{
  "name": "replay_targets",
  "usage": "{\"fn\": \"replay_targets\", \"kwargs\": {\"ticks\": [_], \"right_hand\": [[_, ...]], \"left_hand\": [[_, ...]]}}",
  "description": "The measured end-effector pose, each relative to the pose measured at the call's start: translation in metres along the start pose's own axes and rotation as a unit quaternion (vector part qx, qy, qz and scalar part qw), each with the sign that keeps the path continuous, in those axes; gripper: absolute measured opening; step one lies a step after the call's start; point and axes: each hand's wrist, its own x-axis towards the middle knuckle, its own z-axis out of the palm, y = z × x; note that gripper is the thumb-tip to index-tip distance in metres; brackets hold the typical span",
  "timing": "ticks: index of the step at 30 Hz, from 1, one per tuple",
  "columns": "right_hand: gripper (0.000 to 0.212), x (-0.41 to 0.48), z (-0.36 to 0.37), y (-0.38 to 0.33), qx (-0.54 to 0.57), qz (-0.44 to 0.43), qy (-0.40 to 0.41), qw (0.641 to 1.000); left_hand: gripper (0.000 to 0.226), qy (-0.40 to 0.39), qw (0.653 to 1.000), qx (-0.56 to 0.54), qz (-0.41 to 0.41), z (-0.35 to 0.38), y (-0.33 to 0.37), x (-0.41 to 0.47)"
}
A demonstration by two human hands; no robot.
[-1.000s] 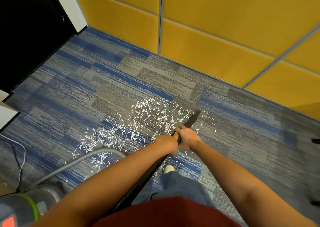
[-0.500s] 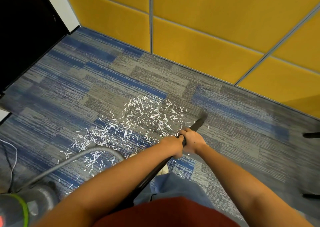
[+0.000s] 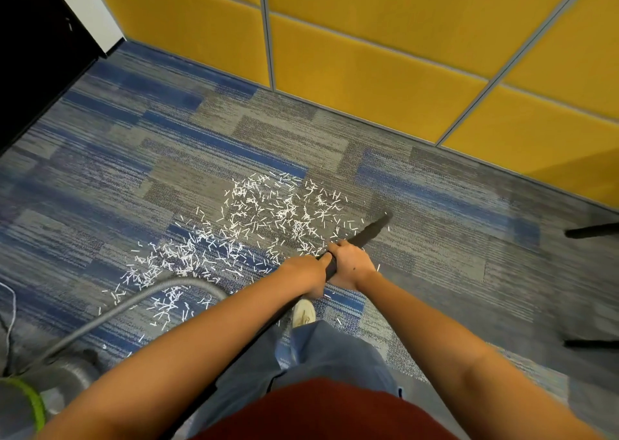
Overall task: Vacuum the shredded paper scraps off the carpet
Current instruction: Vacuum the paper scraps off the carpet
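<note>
On the blue-grey carpet (image 3: 435, 255) the shredded paper scraps (image 3: 268, 225) lie spread, just left of the black crevice nozzle (image 3: 371, 230), whose tip is low at their right edge. Both the left hand (image 3: 303, 273) and the right hand (image 3: 351, 265) grip the stiff wand (image 3: 331, 262), close together. I judge the scraps very light, easily blown apart.

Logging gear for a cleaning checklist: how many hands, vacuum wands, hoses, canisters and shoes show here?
hands: 2, left hand and right hand, both gripping the wand
vacuum wand: 1
hose: 1
canister: 1
shoe: 1
total: 6
paper scraps: too many to count
</note>
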Motion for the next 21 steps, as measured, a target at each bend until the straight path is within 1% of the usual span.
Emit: {"fn": "replay_targets", "kwargs": {"ticks": [3, 5, 10, 12, 14, 18, 21], "right_hand": [[0.037, -0.001, 0.001, -0.007, 0.012, -0.010, -0.004, 1.000], [0.038, -0.001, 0.003, -0.012, 0.010, -0.016, -0.007, 1.000], [0.036, -0.002, 0.012, -0.032, -0.012, -0.014, -0.011, 1.000], [0.035, -0.005, 0.017, -0.041, -0.015, -0.008, -0.011, 1.000], [0.034, -0.009, 0.023, -0.046, -0.011, 0.003, -0.005, 1.000], [0.040, -0.021, 0.035, -0.049, -0.004, 0.025, 0.006, 1.000], [0.039, -0.028, 0.041, -0.051, -0.004, 0.038, 0.006, 0.999]], "left_hand": [[0.075, 0.007, 1.000, -0.011, -0.009, 0.007, -0.003, -0.005], [0.078, 0.009, 1.000, -0.018, -0.013, 0.011, -0.005, -0.007], [0.084, -0.021, 0.999, -0.035, -0.011, 0.019, -0.023, -0.015], [0.079, -0.027, 0.999, -0.034, -0.011, 0.023, -0.032, -0.019], [0.075, -0.022, 0.999, -0.023, -0.008, 0.028, -0.036, -0.024], [0.077, -0.008, 1.000, 0.024, 0.018, 0.038, -0.035, -0.031], [0.075, -0.003, 0.999, 0.042, 0.034, 0.044, -0.037, -0.032]]}}
